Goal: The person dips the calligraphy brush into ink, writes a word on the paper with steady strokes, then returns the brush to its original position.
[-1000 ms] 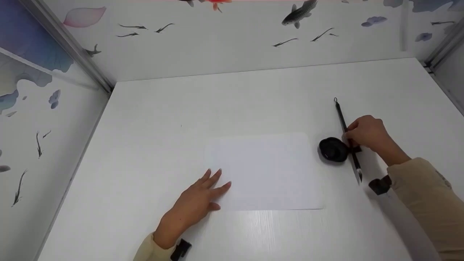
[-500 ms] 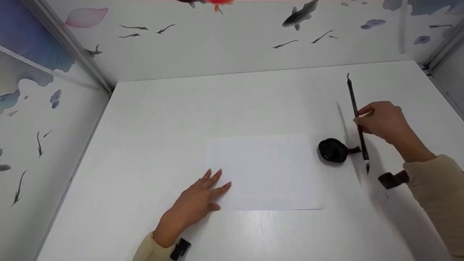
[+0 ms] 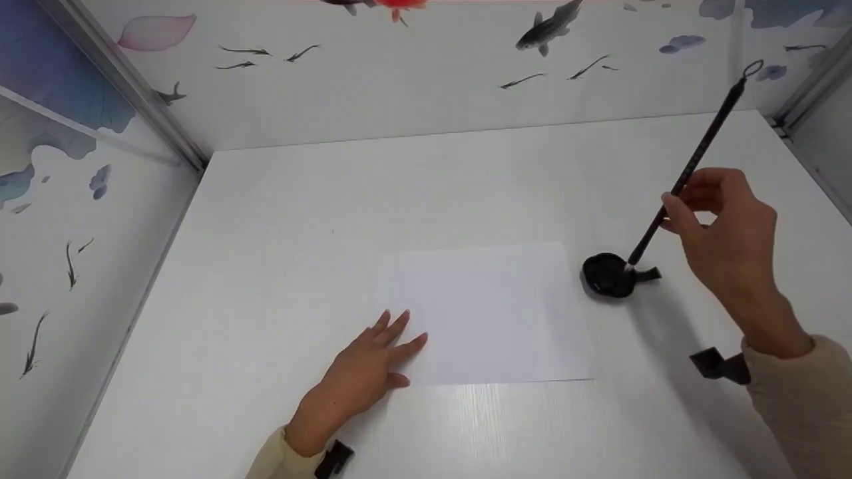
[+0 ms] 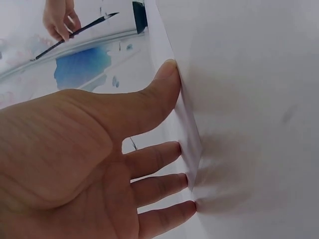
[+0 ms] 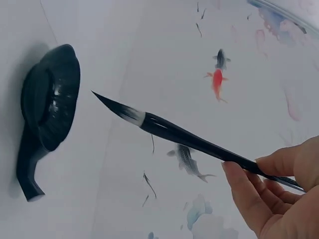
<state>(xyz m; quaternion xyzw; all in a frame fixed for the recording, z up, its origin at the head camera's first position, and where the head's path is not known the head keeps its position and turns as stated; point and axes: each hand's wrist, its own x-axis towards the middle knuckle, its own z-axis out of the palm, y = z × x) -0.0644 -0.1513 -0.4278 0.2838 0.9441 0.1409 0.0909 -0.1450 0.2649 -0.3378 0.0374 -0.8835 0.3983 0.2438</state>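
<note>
My right hand (image 3: 732, 233) pinches a dark calligraphy brush (image 3: 703, 150) by the middle of its handle, with the loop end up. In the right wrist view the bristles (image 5: 119, 110), black at the tip and white near the ferrule, point at a black ink dish (image 5: 52, 97) and stand a short way off it. The dish has a lobed rim and a short handle (image 5: 29, 172). My left hand (image 3: 363, 369) lies with spread fingers on the left edge of a white sheet of paper (image 3: 492, 319); its fingertips and thumb touch the sheet in the left wrist view.
A white tabletop (image 3: 279, 219) carries everything. Behind it rises a white panel (image 3: 426, 80) printed with fish, and another printed panel (image 3: 40, 253) borders the left side. The ink dish sits just right of the paper.
My right hand has lifted the brush from beside the dish, moved rightward, and turned it so the bristles swing left over the dish. My left hand stays in place on the paper.
</note>
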